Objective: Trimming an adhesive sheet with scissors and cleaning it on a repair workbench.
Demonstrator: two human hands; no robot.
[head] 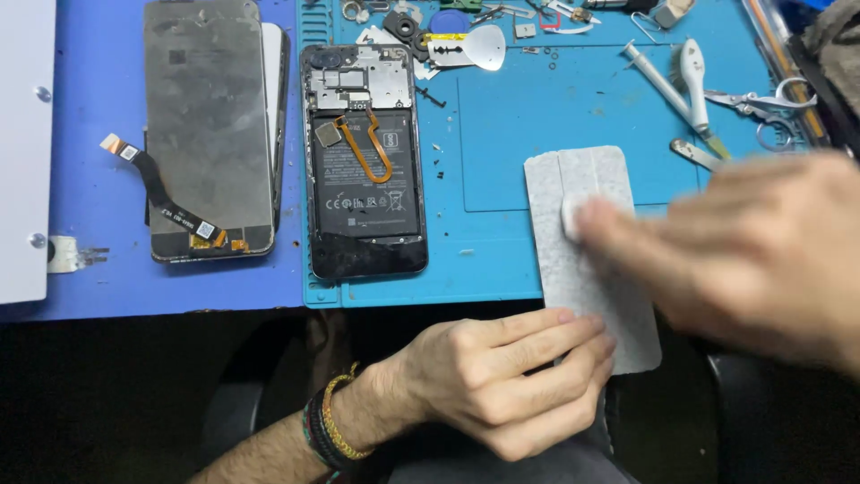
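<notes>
A: Left hand (502, 381) is nearest, at the bench edge — fingers curled on the near end of the white strip (587, 255), pinning it down. Bracelets on that wrist.

B: And the right?

A: Right hand (752, 251) comes in from the right side, blurred. Fingertips look pressed on a small white piece on the strip's upper half. Can't tell if it's pinching that piece or just pushing on it — too smeared. My guess: one hand steadies so the other can work the surface.

B: Where does the strip sit?

A: Half on the blue mat (502, 134), near end hanging over the edge toward the lap.

B: Phone?

A: Opened phone (365, 161) lies face down on the mat's left side, well apart from both hands, back off, battery and an orange ribbon cable showing. Left of it, on the blue table, the detached screen (208, 125) with a black cable trailing out.

B: Tools?

A: Far right of the mat — scissors (761, 103), a white-handled tool (692, 72), a white pick (484, 47) near the phone's top. Small parts along the back edge.
</notes>
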